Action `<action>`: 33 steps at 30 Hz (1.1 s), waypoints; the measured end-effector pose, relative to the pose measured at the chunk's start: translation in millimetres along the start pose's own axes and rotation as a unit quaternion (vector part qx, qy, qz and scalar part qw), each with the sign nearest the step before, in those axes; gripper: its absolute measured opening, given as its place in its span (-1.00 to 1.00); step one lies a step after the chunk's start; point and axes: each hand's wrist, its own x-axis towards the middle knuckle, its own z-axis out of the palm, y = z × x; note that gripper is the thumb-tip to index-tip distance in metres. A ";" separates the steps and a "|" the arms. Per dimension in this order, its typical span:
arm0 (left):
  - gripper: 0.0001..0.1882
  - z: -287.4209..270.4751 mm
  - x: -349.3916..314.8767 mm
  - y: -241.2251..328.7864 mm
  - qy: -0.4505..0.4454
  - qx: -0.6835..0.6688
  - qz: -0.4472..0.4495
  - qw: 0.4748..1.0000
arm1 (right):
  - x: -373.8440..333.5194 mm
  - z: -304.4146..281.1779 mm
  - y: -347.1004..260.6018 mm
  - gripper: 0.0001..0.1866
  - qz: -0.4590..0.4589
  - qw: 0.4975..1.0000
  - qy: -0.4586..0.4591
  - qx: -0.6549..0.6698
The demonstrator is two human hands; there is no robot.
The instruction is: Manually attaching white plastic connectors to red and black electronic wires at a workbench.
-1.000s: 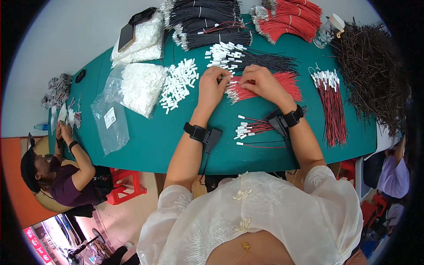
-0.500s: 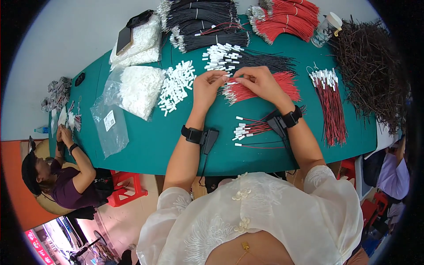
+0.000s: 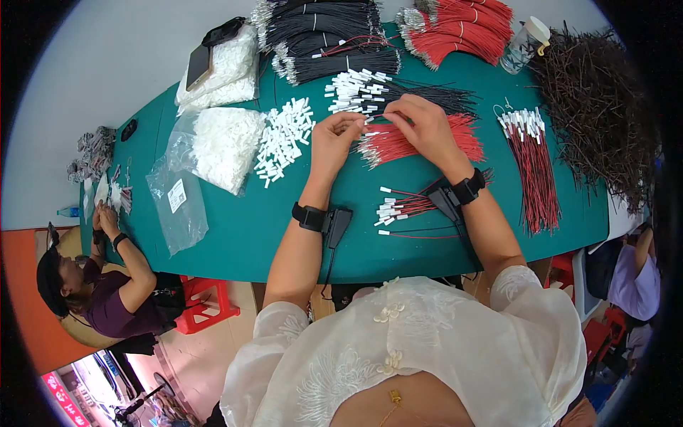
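My left hand (image 3: pixel 336 140) pinches a small white connector housing (image 3: pixel 368 121) between thumb and fingertips. Close by on its right, my right hand (image 3: pixel 425 128) is closed in a pinch on a thin wire that leads toward the housing; its colour is hard to make out. Beneath and beside my hands lies a fan of red wires (image 3: pixel 388 146) with bare metal-tipped ends. Just beyond them are black wires (image 3: pixel 434 98) with white housings (image 3: pixel 356 89) on their left ends. Nearer me rests a small group of red and black wires with white housings (image 3: pixel 390 211).
Loose white housings (image 3: pixel 284 142) lie left of my hands, beside an open bag of them (image 3: pixel 226 146). Black bundles (image 3: pixel 327 32) and red bundles (image 3: pixel 459 32) sit at the back. Rightward are finished-looking wires (image 3: pixel 537 178), a bottle (image 3: pixel 523 48) and a dark tangled heap (image 3: pixel 594 107). A co-worker (image 3: pixel 107 285) sits left.
My right hand has shifted slightly up and to the right, widening the space between my fingertips. My left hand stays nearly in place.
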 end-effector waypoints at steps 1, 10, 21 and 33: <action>-0.81 0.3 -0.2 1.0 0.001 -0.012 -0.021 1.000 | -0.3 0.0 -0.7 -0.91 0.033 0.999 -0.010 0.021; -0.78 3.2 -2.7 4.9 -0.013 -0.045 -0.050 0.998 | -2.4 -0.1 1.3 -0.90 0.112 0.990 -0.033 0.083; -0.80 -1.4 -0.4 0.7 -0.014 -0.023 -0.025 0.999 | -2.8 2.2 -2.7 -0.90 0.144 0.982 -0.034 0.121; -0.80 1.7 -2.3 4.5 -0.006 -0.049 -0.044 0.998 | -3.8 2.5 -0.7 -0.91 0.131 0.983 -0.042 0.124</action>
